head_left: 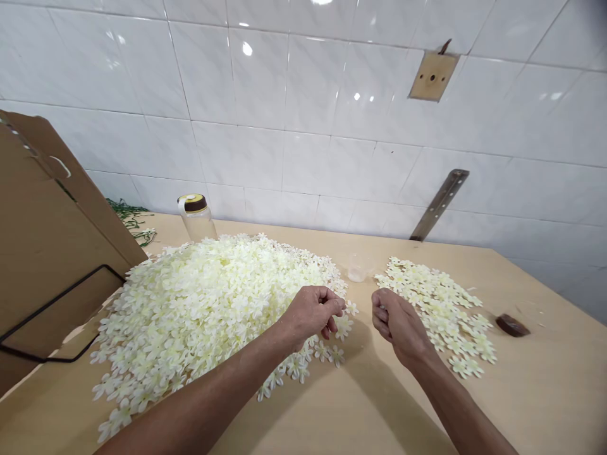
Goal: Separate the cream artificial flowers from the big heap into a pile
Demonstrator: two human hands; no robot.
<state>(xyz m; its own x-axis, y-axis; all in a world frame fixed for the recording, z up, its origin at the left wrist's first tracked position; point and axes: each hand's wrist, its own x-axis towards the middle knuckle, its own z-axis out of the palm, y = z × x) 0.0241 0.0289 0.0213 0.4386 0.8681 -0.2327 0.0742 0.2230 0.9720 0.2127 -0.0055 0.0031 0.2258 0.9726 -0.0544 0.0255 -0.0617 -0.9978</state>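
Observation:
A large heap of white artificial flowers (213, 303) with pale yellow centres covers the left of the table. Over its right edge is my left hand (315, 313), thumb and forefinger closed in a pinch. A single white flower (351, 308) shows just beyond those fingertips; whether they touch it I cannot tell. My right hand (398, 322) is curled closed beside a smaller spread of the same flowers (436, 303) on the right. What its fingers hold, if anything, is hidden. Between the two flower groups, behind my hands, stands a small clear plastic cup (358, 270).
A cardboard box (61, 240) with a black wire frame (47, 303) stands at the left. Behind the heap is a clear bottle with a brown lid (196, 215). A dark brown lump (512, 325) lies at the right. A metal bracket (441, 202) leans against the tiled wall (303, 164).

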